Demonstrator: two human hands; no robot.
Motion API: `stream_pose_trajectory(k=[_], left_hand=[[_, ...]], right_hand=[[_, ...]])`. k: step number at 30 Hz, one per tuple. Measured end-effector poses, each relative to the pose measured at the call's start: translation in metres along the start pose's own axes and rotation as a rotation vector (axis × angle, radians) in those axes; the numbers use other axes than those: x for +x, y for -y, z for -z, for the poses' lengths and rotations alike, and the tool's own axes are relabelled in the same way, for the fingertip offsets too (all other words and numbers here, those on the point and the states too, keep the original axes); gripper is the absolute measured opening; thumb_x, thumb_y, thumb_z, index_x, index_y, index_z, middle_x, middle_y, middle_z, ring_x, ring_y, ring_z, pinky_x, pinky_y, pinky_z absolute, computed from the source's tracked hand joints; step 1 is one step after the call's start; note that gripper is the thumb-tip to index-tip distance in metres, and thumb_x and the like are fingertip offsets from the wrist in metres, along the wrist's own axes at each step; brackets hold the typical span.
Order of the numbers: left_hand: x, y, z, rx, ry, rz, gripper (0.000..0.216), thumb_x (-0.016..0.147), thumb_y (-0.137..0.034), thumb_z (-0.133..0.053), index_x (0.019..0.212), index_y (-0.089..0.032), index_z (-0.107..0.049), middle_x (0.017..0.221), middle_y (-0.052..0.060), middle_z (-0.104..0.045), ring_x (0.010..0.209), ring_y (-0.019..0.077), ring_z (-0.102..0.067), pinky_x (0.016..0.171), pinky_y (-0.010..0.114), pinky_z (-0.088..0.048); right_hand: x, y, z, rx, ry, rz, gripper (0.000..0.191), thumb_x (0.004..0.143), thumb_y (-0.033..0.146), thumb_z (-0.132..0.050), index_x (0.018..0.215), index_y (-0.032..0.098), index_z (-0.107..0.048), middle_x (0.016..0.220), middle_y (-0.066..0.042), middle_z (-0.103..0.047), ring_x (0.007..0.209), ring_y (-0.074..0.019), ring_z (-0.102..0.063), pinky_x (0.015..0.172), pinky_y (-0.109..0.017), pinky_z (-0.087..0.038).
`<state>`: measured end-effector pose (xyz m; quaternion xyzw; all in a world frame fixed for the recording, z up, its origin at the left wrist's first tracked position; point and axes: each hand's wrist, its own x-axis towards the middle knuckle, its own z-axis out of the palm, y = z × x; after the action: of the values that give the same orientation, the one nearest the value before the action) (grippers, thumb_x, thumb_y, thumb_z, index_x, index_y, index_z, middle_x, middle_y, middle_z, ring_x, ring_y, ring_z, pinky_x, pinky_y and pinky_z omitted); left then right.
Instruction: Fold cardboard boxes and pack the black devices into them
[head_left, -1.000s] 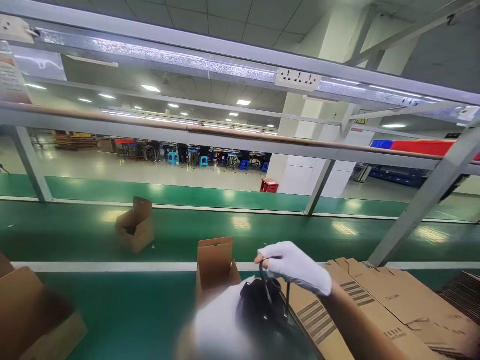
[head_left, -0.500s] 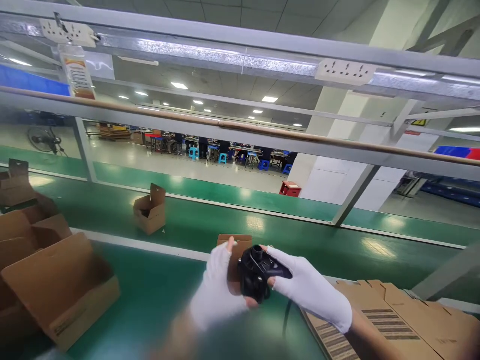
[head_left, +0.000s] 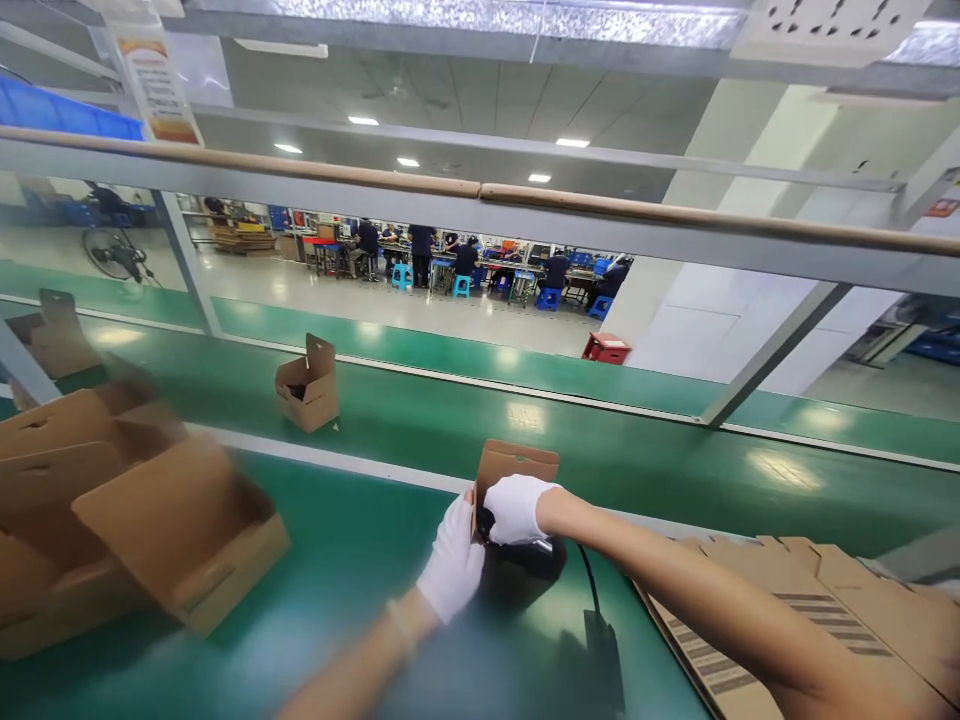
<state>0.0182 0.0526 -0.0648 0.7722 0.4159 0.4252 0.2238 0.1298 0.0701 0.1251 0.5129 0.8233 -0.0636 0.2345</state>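
A small open cardboard box [head_left: 519, 460] stands in front of me with its flap raised at the back. My left hand [head_left: 453, 562], in a white fingerless glove, is closed on the box's left side. My right hand [head_left: 520, 508], gloved the same way, reaches over the box with its fingers curled down on a black device that looks like an electric air pump [head_left: 541, 558]. The pump sits at the box's opening, partly hidden by my right hand. From it a black cord [head_left: 591, 575] runs right, down to a dark shape on the green surface.
Several open cardboard boxes [head_left: 180, 530] crowd the left side. Another open box [head_left: 307, 385] stands on the green belt [head_left: 420, 415] beyond. Flat cardboard sheets [head_left: 810, 610] are stacked at the right. A metal frame rail [head_left: 375, 185] crosses ahead; people sit and stand far behind it.
The pump has gone from between my hands down to the box's opening. My right hand has turned over on top of it, and my left hand has shifted to the box's side.
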Motion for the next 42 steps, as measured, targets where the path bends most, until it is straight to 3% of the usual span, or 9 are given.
stream_pose_trajectory(k=[9, 15, 17, 19, 22, 27, 32, 36, 42], left_hand=[[-0.005, 0.011, -0.018, -0.084, -0.072, 0.019, 0.061, 0.086, -0.028, -0.027, 0.144, -0.01, -0.018, 0.149, 0.016, -0.028, 0.138, 0.0243, -0.026, 0.114, 0.043, -0.025], [-0.008, -0.012, 0.011, 0.081, -0.134, -0.008, 0.057, 0.09, -0.028, -0.033, 0.144, -0.017, -0.017, 0.146, 0.016, -0.032, 0.136, 0.0252, -0.03, 0.11, 0.046, -0.032], [-0.009, -0.032, 0.027, 0.168, -0.18, -0.1, 0.066, 0.088, -0.031, -0.042, 0.145, -0.019, -0.012, 0.146, 0.016, -0.03, 0.136, 0.0281, -0.028, 0.109, 0.048, -0.032], [-0.008, -0.055, 0.039, 0.212, -0.186, -0.233, 0.076, 0.084, -0.035, -0.05, 0.146, -0.019, -0.008, 0.147, 0.017, -0.027, 0.137, 0.0313, -0.026, 0.108, 0.05, -0.032], [-0.001, -0.084, 0.04, 0.263, -0.024, -0.344, 0.088, 0.077, -0.037, -0.057, 0.146, -0.015, -0.007, 0.147, 0.019, -0.027, 0.137, 0.0355, -0.024, 0.107, 0.052, -0.033], [0.024, -0.101, 0.016, 0.372, 0.373, -0.193, 0.096, 0.064, -0.039, -0.068, 0.141, -0.004, -0.024, 0.147, 0.025, -0.027, 0.135, 0.0419, -0.024, 0.108, 0.056, -0.029], [0.045, -0.092, 0.011, 0.432, 0.514, -0.088, 0.082, 0.066, -0.04, -0.064, 0.134, -0.003, -0.037, 0.122, 0.021, -0.055, 0.113, 0.0367, -0.051, 0.098, 0.051, -0.041], [0.046, -0.086, 0.015, 0.437, 0.583, -0.04, 0.063, 0.063, -0.041, -0.063, 0.117, -0.011, -0.054, 0.104, 0.016, -0.064, 0.094, 0.0339, -0.061, 0.079, 0.046, -0.053], [0.041, -0.098, 0.017, 0.434, 0.615, 0.031, 0.041, 0.063, -0.041, -0.061, 0.096, -0.015, -0.06, 0.092, 0.013, -0.067, 0.083, 0.0334, -0.064, 0.072, 0.044, -0.054]], right_hand=[[0.028, 0.017, -0.035, 0.012, 0.113, 0.063, 0.018, 0.064, 0.021, -0.064, 0.079, 0.013, -0.071, 0.077, -0.012, -0.069, 0.071, -0.0257, -0.066, 0.063, -0.031, -0.048], [-0.048, -0.004, -0.043, 0.086, -0.299, -0.054, 0.029, 0.09, 0.028, -0.034, 0.1, 0.019, -0.06, 0.099, -0.01, -0.064, 0.09, -0.0261, -0.061, 0.075, -0.037, -0.044], [-0.08, -0.024, -0.065, 0.281, -0.474, -0.218, 0.03, 0.091, 0.029, -0.03, 0.085, 0.023, -0.06, 0.09, -0.003, -0.065, 0.083, -0.0207, -0.061, 0.072, -0.033, -0.043], [-0.102, -0.048, -0.099, 0.427, -0.496, -0.431, 0.031, 0.09, 0.035, -0.033, 0.084, 0.023, -0.061, 0.089, -0.004, -0.066, 0.08, -0.0228, -0.061, 0.074, -0.036, -0.044], [-0.115, -0.071, -0.158, 0.733, -0.251, -0.385, 0.032, 0.078, 0.042, -0.052, 0.1, 0.02, -0.061, 0.097, -0.008, -0.067, 0.087, -0.027, -0.062, 0.079, -0.038, -0.046], [-0.104, -0.058, -0.211, 1.262, -0.102, -0.127, 0.04, 0.063, 0.04, -0.066, 0.096, 0.017, -0.06, 0.078, -0.001, -0.062, 0.074, -0.0204, -0.058, 0.067, -0.03, -0.047], [-0.123, -0.05, -0.207, 1.479, -0.042, 0.045, 0.042, 0.053, 0.048, -0.075, 0.072, 0.014, -0.06, 0.063, 0.001, -0.052, 0.059, -0.0132, -0.051, 0.053, -0.024, -0.042], [-0.145, -0.055, -0.17, 1.719, -0.101, 0.119, 0.069, 0.049, 0.063, -0.077, 0.093, 0.012, -0.06, 0.065, 0.0, -0.055, 0.044, -0.0084, -0.044, 0.039, -0.02, -0.034], [-0.102, -0.037, -0.102, 1.846, -0.784, -0.025, 0.039, 0.078, 0.057, -0.059, 0.081, 0.018, -0.053, 0.057, 0.002, -0.05, 0.047, -0.0095, -0.043, 0.047, -0.022, -0.038]])
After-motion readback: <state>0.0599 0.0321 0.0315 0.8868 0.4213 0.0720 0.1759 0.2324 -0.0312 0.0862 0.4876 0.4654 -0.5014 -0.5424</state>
